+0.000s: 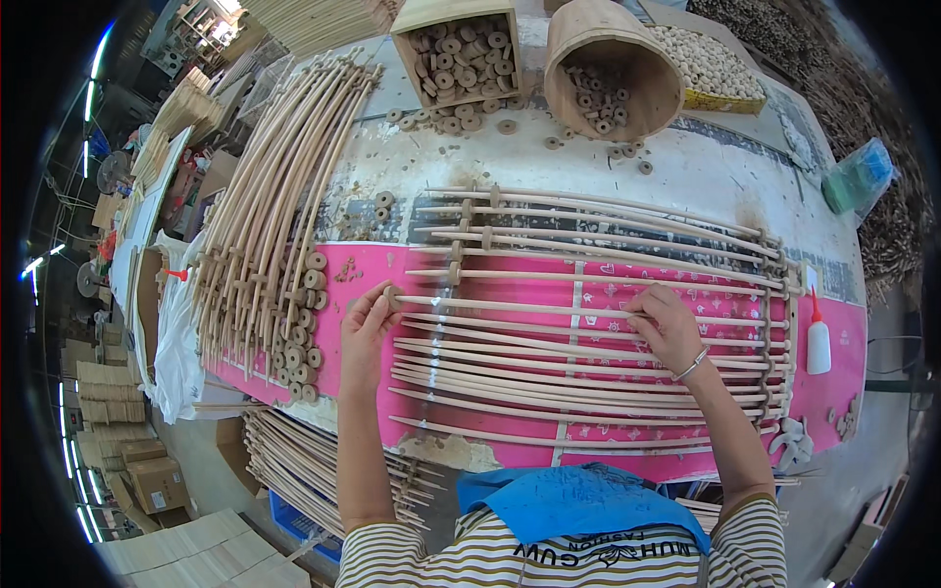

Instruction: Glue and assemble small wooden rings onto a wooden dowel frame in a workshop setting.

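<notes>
Thin wooden sticks (490,365) lie side by side across a pink sheet, most with a wooden ring near the right end. The farther ones also carry rings (487,237) near the left end. My left hand (371,321) pinches a small wooden ring (394,298) at the left tip of one stick (490,306). Over the right half of the row, my right hand (668,325) has its fingers closed together at that same stick; its fingertips partly hide the contact.
Left of the row lies a big bundle of ringed sticks (284,167), with loose rings (299,361) beside it. Behind stand a square wooden box (407,61) and a tipped round wooden tub (561,59), both holding rings. A white glue bottle (818,345) stands at right.
</notes>
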